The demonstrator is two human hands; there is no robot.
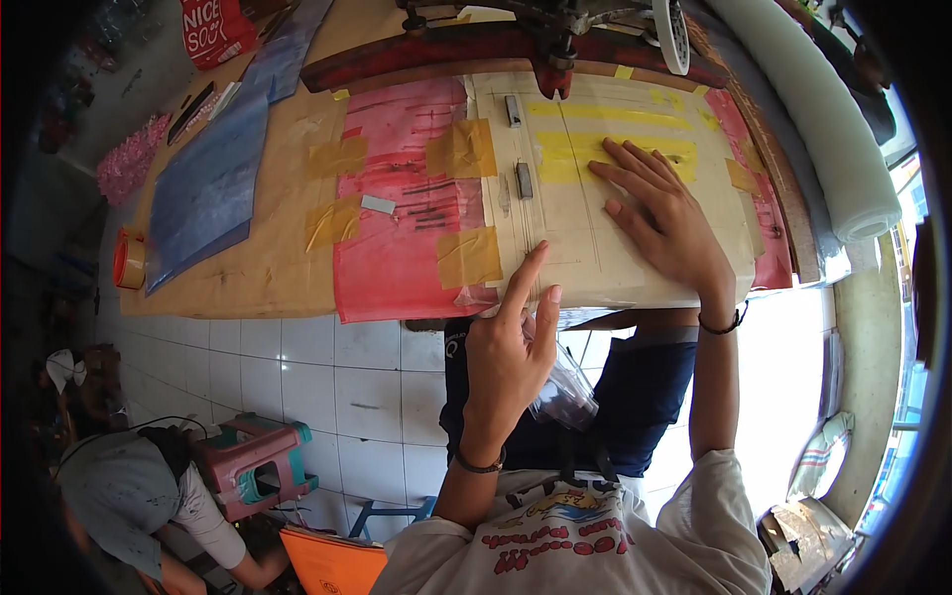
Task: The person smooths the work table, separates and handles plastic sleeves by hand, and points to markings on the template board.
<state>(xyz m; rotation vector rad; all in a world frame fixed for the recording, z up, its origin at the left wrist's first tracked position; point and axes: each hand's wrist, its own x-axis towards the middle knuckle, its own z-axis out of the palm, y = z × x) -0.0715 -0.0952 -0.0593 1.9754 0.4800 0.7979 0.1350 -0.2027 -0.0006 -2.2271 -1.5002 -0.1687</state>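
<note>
- A right hand, palm down and fingers slightly spread, lies on the pale sheet right of centre on the table, apparently steadying it.
- The left hand points its forefinger at the sheet's near edge, thumb apart, perhaps gauging position; whether its curled fingers pinch anything cannot be told.
- Tan tape bridges pale and red sheets, seemingly against slipping.

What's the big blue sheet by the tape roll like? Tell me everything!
The blue sheet is thin and mottled, perhaps plastic. It lies fairly flat on the left part of the tan tabletop, with a slanting near edge. The tape roll is by its near left corner. Neither the left hand nor the right hand touches it.
</note>
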